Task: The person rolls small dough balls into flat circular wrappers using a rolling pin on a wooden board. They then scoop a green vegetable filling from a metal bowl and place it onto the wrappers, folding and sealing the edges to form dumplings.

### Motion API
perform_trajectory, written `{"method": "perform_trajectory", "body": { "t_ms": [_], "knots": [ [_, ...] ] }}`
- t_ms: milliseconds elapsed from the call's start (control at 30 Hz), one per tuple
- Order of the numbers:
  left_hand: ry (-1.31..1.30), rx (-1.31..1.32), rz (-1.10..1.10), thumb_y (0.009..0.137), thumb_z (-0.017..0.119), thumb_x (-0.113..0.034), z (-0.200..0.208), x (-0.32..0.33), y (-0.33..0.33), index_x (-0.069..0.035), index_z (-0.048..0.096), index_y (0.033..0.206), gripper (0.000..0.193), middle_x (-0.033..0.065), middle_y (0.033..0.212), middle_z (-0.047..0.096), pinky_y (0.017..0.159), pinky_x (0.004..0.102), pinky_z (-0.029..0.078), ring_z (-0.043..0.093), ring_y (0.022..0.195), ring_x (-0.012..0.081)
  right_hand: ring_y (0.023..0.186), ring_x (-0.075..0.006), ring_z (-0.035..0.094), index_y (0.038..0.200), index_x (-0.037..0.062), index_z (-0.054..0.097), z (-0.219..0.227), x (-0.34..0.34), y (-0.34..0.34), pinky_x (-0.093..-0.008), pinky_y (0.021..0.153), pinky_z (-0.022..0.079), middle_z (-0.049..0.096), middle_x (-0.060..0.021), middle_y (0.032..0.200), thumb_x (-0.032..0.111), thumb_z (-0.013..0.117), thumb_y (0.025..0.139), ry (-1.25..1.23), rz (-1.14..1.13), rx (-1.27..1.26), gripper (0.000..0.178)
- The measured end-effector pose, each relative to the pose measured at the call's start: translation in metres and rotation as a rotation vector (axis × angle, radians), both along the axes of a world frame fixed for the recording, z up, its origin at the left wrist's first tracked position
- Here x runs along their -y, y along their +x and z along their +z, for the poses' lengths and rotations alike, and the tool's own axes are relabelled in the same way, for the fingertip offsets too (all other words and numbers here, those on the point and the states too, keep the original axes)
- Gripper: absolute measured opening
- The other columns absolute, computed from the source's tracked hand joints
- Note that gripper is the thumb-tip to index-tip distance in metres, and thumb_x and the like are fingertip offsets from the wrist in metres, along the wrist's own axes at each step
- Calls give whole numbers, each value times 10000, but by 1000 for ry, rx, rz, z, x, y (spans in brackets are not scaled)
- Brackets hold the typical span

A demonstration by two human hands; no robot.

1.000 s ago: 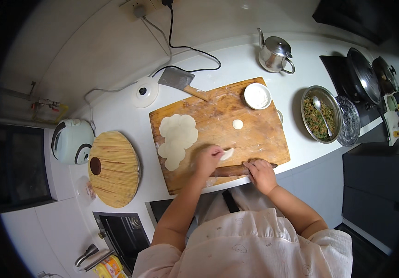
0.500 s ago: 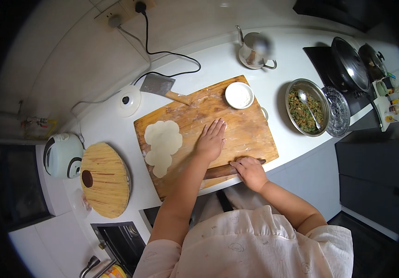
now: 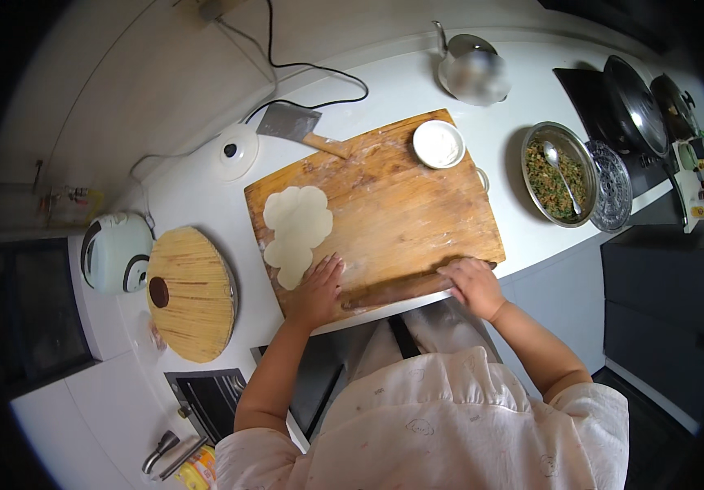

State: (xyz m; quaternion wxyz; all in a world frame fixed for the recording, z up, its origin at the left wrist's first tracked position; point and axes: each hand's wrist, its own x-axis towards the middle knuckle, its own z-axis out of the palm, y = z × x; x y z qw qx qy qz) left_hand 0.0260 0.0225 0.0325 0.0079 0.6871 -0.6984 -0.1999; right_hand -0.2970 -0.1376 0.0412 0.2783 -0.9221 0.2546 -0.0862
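On a floured wooden board (image 3: 385, 204), a dark wooden rolling pin (image 3: 401, 289) lies along the near edge. My right hand (image 3: 474, 286) is closed over its right end. My left hand (image 3: 318, 291) rests at the board's near left, fingers stretched out, just beside the lowest of the thin round dough wrappers (image 3: 296, 220). Several of these pale wrappers overlap in a cluster on the board's left side. A white bowl of flour (image 3: 439, 144) stands at the far right corner. Across the far left edge lies a cleaver (image 3: 295, 124) with a wooden handle.
Right of the board stand a steel bowl of chopped filling (image 3: 556, 175) with a spoon, a patterned dark tray (image 3: 611, 186) and a stove with a wok (image 3: 636, 106). A metal kettle (image 3: 470, 69) is behind. At left are a straw lid (image 3: 193, 294) and a rice cooker (image 3: 115, 253).
My left hand has drawn back from the board's middle to its near left, by the wrappers. My right hand stays on the rolling pin. The whole view has shifted slightly.
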Motion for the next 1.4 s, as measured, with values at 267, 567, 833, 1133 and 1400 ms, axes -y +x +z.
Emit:
{"method": "perform_trajectory", "body": {
  "t_ms": [267,567,833,1133,1400],
  "knots": [
    [-37,-46,112,774,676,-329,-14,-69,-55,-45,425,1344,684,149,1444,357,1114,443,234,312,1357,296,1000,-371,526,1143,33,549,-10,11,2,-425,879,432,578,-157,1068,29,671,710,-41,-450,137,450],
    [-231,-71,145,797,633,-432,-27,0,-83,-38,412,1362,722,163,1461,331,1132,434,196,281,1371,295,1007,-362,523,1142,29,552,-5,0,12,-414,889,428,577,-157,1061,19,675,713,-20,-444,108,446],
    [-154,16,140,872,535,-465,-57,115,-96,-14,356,1392,712,173,1481,288,1153,429,125,187,1405,298,1014,-360,522,1155,10,535,1,-8,7,-405,898,425,566,-167,1077,16,654,733,2,-524,114,439],
    [-150,50,394,859,586,-333,-35,-17,-58,2,336,1392,677,182,1488,266,1128,438,199,243,1381,335,998,-360,527,1155,9,544,-9,-5,6,-404,883,431,574,-161,1072,28,669,731,-1,-529,162,442],
    [-413,-168,795,780,656,-86,-36,-16,-29,-44,587,1156,385,154,1233,531,944,394,411,501,1128,333,994,-367,520,1160,2,540,-9,-5,21,-413,893,423,568,-170,1076,24,661,731,44,-495,158,446]
  ]
}}
